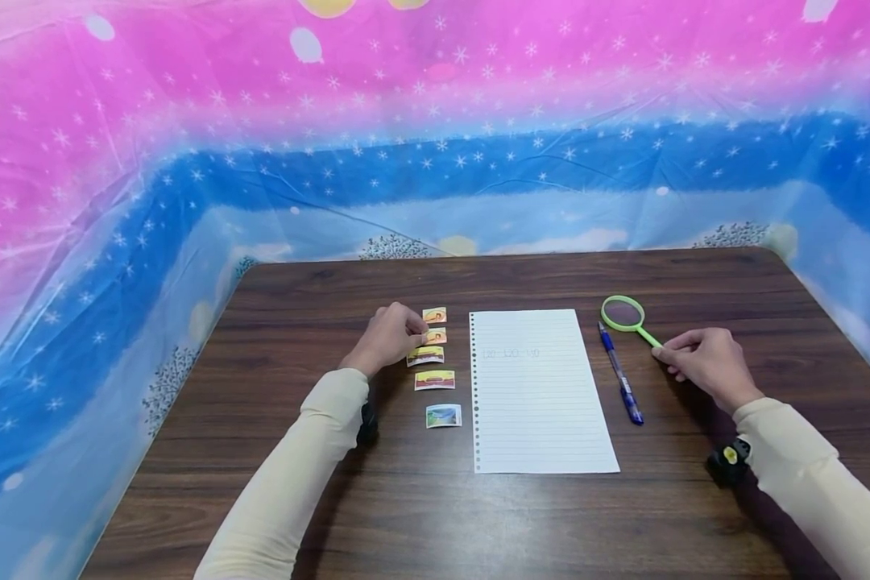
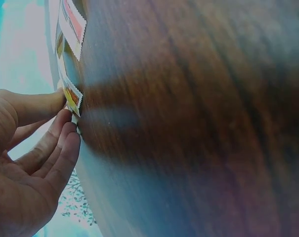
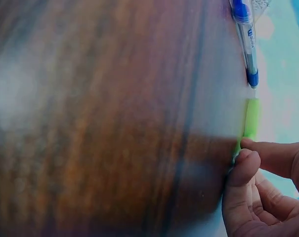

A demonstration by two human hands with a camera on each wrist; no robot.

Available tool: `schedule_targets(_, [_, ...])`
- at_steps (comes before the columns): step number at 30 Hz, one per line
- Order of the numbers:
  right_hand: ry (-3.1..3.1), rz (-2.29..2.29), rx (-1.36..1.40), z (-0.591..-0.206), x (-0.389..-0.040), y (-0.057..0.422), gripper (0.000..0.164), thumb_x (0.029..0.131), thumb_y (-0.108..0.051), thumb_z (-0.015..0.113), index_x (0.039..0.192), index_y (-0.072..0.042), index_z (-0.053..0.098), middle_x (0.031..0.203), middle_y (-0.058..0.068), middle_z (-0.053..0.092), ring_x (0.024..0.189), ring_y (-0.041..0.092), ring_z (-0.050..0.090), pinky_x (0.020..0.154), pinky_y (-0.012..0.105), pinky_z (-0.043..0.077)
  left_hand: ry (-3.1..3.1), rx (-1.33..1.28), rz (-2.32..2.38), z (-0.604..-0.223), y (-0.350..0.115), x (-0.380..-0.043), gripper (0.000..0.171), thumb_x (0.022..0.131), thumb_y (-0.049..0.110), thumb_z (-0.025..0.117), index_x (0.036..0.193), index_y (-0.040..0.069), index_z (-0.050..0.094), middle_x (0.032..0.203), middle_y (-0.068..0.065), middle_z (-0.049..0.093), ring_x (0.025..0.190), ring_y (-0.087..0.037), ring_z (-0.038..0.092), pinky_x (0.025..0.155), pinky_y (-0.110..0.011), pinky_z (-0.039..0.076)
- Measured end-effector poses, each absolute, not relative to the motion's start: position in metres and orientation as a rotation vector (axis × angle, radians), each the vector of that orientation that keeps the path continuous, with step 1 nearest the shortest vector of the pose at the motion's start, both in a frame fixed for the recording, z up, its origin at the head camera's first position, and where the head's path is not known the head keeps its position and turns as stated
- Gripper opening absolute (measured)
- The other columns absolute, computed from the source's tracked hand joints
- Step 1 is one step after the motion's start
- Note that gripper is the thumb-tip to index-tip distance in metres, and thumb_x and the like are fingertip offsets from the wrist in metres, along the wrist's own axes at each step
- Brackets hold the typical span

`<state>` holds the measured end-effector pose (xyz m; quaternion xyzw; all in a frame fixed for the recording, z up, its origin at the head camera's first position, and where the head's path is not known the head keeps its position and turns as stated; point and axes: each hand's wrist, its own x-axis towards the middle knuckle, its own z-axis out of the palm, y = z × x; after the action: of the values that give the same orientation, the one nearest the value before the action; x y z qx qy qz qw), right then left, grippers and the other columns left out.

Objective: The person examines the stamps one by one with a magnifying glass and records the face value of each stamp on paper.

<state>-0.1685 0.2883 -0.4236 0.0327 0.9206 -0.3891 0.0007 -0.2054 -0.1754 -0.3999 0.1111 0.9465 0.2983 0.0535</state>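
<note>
My left hand pinches an orange postage stamp at its left edge between thumb and fingertips. In the left wrist view, the perforated edge of a stamp shows at those fingertips. Another orange stamp lies just beyond it, and a yellow-and-red stamp just nearer. Lower in the same column come a second yellow-and-red stamp and a blue-green one. With thumb and forefinger, my right hand grips the handle end of a green magnifying glass, whose round lens points away to the left.
A sheet of lined paper with faint writing lies between the hands. Beside its right edge rests a blue pen, left of the magnifying glass. The brown wooden table ends at a pink and blue cloth backdrop.
</note>
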Motion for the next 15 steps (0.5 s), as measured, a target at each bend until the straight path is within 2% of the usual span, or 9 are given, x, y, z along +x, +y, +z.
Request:
schedule_targets(13, [2.932, -1.228, 0.073, -0.413, -0.165, 0.288, 0.032, 0.094, -0.019, 0.074, 0.106, 0.009, 0.068, 0.080, 0.012, 0.073, 0.062, 0.019, 0.067, 0.054, 0.032, 0.056, 2.939, 0.368, 0.933, -0.387, -0.174, -0.187, 0.028, 0.098, 0.008, 0.067, 0.125, 0.000, 0.070, 0.114, -0.014, 0.072, 0.102, -0.024, 0.068, 0.087, -0.041, 0.057])
schedule_targets(15, [2.935, -1.223, 0.070, -0.411, -0.164, 0.286, 0.033, 0.094, -0.020, 0.074, 0.108, 0.009, 0.067, 0.082, 0.013, 0.073, 0.063, 0.020, 0.067, 0.055, 0.032, 0.056, 2.954, 0.405, 0.919, -0.383, -0.171, -0.181, 0.032, 0.098, 0.009, 0.068, 0.129, 0.001, 0.068, 0.112, -0.014, 0.072, 0.097, -0.024, 0.068, 0.082, -0.040, 0.057])
